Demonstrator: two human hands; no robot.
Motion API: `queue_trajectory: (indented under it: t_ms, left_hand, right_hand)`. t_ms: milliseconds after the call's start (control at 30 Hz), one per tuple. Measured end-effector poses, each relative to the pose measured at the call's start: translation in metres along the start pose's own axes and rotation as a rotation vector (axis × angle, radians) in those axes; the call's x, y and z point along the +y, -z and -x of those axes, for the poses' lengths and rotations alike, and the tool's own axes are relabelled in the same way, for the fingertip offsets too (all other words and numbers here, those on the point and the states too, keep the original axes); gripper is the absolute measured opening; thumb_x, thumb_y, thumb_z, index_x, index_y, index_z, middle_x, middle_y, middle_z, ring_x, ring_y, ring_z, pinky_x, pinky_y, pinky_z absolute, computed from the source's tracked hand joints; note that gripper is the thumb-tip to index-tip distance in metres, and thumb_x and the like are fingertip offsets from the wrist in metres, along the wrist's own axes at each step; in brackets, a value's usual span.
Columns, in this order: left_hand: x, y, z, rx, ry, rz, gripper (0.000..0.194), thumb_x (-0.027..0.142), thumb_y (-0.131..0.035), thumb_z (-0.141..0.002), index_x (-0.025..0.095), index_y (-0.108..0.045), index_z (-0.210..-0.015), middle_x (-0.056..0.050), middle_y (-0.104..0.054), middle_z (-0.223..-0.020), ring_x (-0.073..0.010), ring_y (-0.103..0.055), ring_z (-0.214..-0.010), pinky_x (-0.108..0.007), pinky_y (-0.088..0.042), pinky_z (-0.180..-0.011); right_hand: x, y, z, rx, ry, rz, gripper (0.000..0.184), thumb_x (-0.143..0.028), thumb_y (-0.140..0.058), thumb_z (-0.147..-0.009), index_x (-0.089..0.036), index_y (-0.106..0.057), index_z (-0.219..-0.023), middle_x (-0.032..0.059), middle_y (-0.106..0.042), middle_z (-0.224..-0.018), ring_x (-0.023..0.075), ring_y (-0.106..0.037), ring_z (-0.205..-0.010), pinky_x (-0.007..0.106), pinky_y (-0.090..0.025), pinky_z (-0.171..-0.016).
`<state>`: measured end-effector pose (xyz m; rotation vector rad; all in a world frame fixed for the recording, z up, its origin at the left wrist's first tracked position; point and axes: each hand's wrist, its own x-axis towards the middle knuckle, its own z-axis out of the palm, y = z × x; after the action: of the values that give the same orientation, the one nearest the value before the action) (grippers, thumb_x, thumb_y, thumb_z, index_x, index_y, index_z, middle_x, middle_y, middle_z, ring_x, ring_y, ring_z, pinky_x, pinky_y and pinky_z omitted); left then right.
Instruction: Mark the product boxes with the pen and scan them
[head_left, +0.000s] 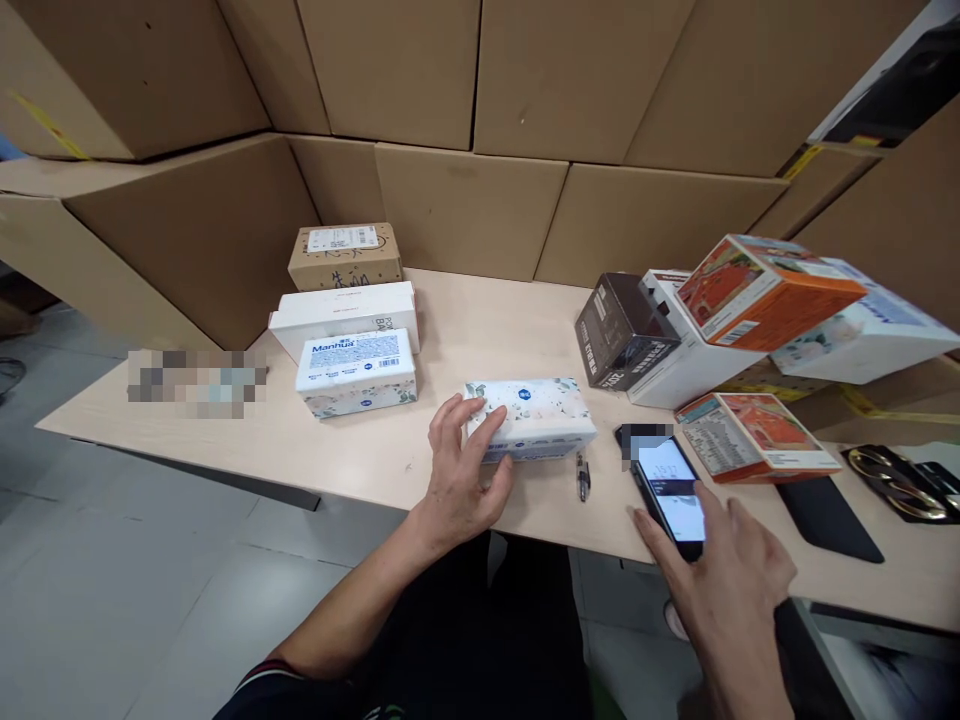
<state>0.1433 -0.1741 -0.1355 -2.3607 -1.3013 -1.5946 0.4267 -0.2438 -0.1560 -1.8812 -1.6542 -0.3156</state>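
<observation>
A soft pack of tissues [559, 412], white with leaf print and a blue logo, lies near the table's front edge. My left hand [469, 470] rests on its left end, fingers spread over the top and thumb apart in front. Beside the pack's right end lies a short pen [583, 477]. Farther right, a smartphone [675, 490] lies with its screen lit; part of it is blurred out. My right hand [724, 565] is over its lower end, index finger at the screen's right side and thumb by the left edge. Its other fingers are bent and partly hidden.
Left stand another tissue pack [358, 372], a long white box [345, 312] and a brown carton [345, 255]. Right are a dark box [622, 330], orange boxes [769, 290], a black flat object [831, 518] and gold-handled scissors [892, 482]. Cardboard boxes [469, 215] wall the back.
</observation>
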Motion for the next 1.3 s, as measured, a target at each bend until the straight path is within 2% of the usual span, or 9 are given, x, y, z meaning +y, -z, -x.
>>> queue_trajectory:
  t_ms: [67, 167, 333, 500, 633, 767, 1033, 1167, 1300]
  left_hand:
    - [0.0, 0.0, 0.0, -0.006, -0.002, 0.008, 0.064, 0.011, -0.061, -0.086, 0.021, -0.043, -0.147, -0.016, -0.042, -0.139, -0.034, -0.039, -0.14, -0.06, -0.038, -0.119]
    - [0.0, 0.001, 0.0, -0.016, 0.007, 0.008, 0.064, 0.008, -0.056, -0.087, 0.022, -0.042, -0.147, -0.015, -0.042, -0.14, -0.0332, -0.039, -0.14, -0.06, -0.039, -0.118]
    - [-0.001, 0.002, 0.001, -0.026, 0.023, 0.014, 0.064, 0.007, -0.052, -0.087, 0.022, -0.041, -0.148, -0.015, -0.043, -0.142, -0.0327, -0.04, -0.14, -0.06, -0.039, -0.118]
    - [-0.003, 0.0, 0.004, 0.027, 0.024, 0.011, 0.067, 0.005, -0.051, -0.086, 0.022, -0.039, -0.149, -0.016, -0.044, -0.143, -0.0333, -0.039, -0.14, -0.06, -0.04, -0.117]
    - [-0.003, -0.002, 0.006, 0.123, 0.007, -0.016, 0.07, 0.005, -0.054, -0.084, 0.022, -0.039, -0.15, -0.016, -0.041, -0.144, -0.0335, -0.038, -0.14, -0.061, -0.039, -0.116]
    - [-0.002, -0.002, 0.006, 0.152, -0.009, -0.018, 0.068, 0.006, -0.056, -0.082, 0.022, -0.043, -0.147, -0.015, -0.043, -0.14, -0.0329, -0.041, -0.137, -0.059, -0.04, -0.115]
    - [-0.003, 0.002, 0.005, 0.105, 0.005, -0.044, 0.064, 0.005, -0.055, -0.083, 0.019, -0.046, -0.144, -0.017, -0.046, -0.137, -0.0327, -0.043, -0.134, -0.057, -0.043, -0.112]
    - [-0.003, 0.003, 0.005, 0.093, 0.014, -0.045, 0.064, 0.006, -0.055, -0.084, 0.023, -0.044, -0.145, -0.016, -0.046, -0.136, -0.0333, -0.044, -0.134, -0.058, -0.045, -0.11]
    - [-0.003, 0.002, 0.004, 0.069, 0.005, -0.026, 0.063, 0.006, -0.056, -0.085, 0.023, -0.046, -0.144, -0.016, -0.046, -0.136, -0.0339, -0.044, -0.134, -0.058, -0.044, -0.111]
  right_hand:
    - [-0.013, 0.009, -0.014, 0.047, 0.062, 0.032, 0.067, -0.053, -0.064, -0.09, -0.017, -0.052, -0.146, 0.0275, -0.052, -0.142, 0.0497, -0.049, -0.134, 0.073, -0.038, -0.106]
    - [-0.04, 0.019, -0.049, -0.063, 0.288, -0.136, 0.071, -0.05, -0.063, -0.092, -0.023, -0.039, -0.154, 0.0221, -0.047, -0.15, 0.0421, -0.046, -0.14, 0.065, -0.041, -0.112]
    - [-0.072, 0.009, -0.115, -0.54, 0.487, -0.329, 0.078, -0.048, -0.065, -0.09, -0.029, -0.03, -0.158, 0.0152, -0.021, -0.168, 0.034, -0.039, -0.149, 0.052, -0.047, -0.112]
    - [-0.081, -0.011, -0.149, -0.808, 0.582, -0.401, 0.074, -0.038, -0.065, -0.087, -0.026, -0.038, -0.155, 0.0131, -0.042, -0.156, 0.0298, -0.045, -0.144, 0.051, -0.041, -0.117]
    - [-0.093, -0.024, -0.157, -0.672, 0.444, -0.385, 0.068, -0.037, -0.067, -0.082, -0.022, -0.05, -0.146, 0.0126, -0.061, -0.128, 0.0302, -0.06, -0.122, 0.052, -0.048, -0.107]
    - [-0.126, -0.051, -0.173, -0.556, 0.228, -0.326, 0.07, -0.037, -0.07, -0.079, -0.016, -0.053, -0.143, 0.0149, -0.061, -0.118, 0.0301, -0.062, -0.11, 0.049, -0.05, -0.101]
    - [-0.196, -0.079, -0.186, -0.54, 0.281, -0.468, 0.065, -0.047, -0.05, -0.098, -0.006, -0.044, -0.147, 0.0126, -0.064, -0.122, 0.0133, -0.069, -0.095, 0.031, -0.052, -0.095]
    - [-0.184, -0.07, -0.189, -0.517, 0.296, -0.503, 0.052, -0.044, -0.055, -0.097, -0.014, -0.053, -0.14, 0.011, -0.066, -0.127, 0.0121, -0.069, -0.085, 0.031, -0.057, -0.085]
    - [-0.142, -0.034, -0.204, -0.325, 0.249, -0.404, 0.045, -0.035, -0.062, -0.091, -0.013, -0.062, -0.131, 0.0151, -0.065, -0.122, 0.026, -0.064, -0.108, 0.049, -0.05, -0.102]
